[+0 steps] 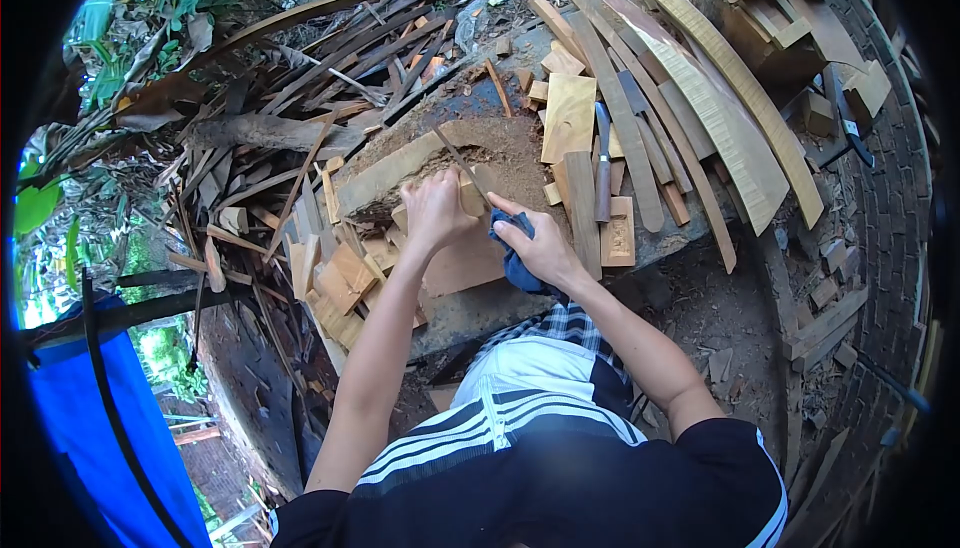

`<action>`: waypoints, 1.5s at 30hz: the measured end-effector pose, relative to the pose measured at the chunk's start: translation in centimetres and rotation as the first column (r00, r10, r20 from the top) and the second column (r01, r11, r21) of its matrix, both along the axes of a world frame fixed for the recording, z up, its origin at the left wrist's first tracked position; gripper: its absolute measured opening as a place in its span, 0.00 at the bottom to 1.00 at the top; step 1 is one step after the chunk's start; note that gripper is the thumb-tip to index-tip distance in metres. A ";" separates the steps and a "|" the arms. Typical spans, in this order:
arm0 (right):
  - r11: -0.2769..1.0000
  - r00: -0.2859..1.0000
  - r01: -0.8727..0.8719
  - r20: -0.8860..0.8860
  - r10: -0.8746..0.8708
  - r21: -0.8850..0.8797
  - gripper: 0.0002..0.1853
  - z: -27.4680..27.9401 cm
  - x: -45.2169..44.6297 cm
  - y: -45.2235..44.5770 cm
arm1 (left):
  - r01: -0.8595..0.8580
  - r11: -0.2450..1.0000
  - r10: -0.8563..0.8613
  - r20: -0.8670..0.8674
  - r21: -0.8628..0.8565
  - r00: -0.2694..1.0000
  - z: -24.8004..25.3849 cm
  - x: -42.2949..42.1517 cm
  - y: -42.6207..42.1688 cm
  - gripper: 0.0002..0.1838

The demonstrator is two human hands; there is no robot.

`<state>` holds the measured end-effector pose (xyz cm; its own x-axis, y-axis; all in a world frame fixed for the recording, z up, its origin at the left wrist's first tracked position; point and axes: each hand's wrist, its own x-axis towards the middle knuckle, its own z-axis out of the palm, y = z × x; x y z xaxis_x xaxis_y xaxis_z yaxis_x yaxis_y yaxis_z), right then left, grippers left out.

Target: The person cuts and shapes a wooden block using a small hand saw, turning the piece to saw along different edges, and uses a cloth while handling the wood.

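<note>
at center frame, over a cluttered bench (465,310), a person's left hand (437,210) curls, grip hidden, and the right hand (537,245) clasps a long thin tool (458,159) with a blue cloth (515,268); a slipping cloth could send it into the other hand.

Near end of thin tool (460,162) hidden (by right hand (540,248) and blue cloth (516,270)), shirt (560,488) cut off below

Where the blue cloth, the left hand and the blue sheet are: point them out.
Blue cloth (517,273): head view, on its lower, hanging part.
Left hand (437,211): head view, on the back of the hand.
Blue sheet (143,423): head view, on its surface, right of its middle.
</note>
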<state>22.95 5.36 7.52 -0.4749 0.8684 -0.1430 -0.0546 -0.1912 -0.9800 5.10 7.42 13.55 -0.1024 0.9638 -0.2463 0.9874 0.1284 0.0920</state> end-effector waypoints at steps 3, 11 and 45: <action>0.993 0.997 -0.076 0.014 0.078 -0.087 0.27 0.0 -0.1 1.7 | 0.007 1.000 -0.007 0.002 -0.005 1.000 -0.8 -0.6 0.3 0.39; 0.993 0.998 -0.052 0.035 0.056 -0.107 0.27 1.6 0.3 0.6 | 0.039 0.999 -0.040 0.016 0.015 0.999 -1.1 -1.3 -0.3 0.40; 0.995 0.997 -0.003 0.082 0.011 -0.095 0.26 1.2 -0.1 0.0 | -0.003 1.000 0.004 -0.032 0.018 0.999 -0.9 -0.1 -0.4 0.39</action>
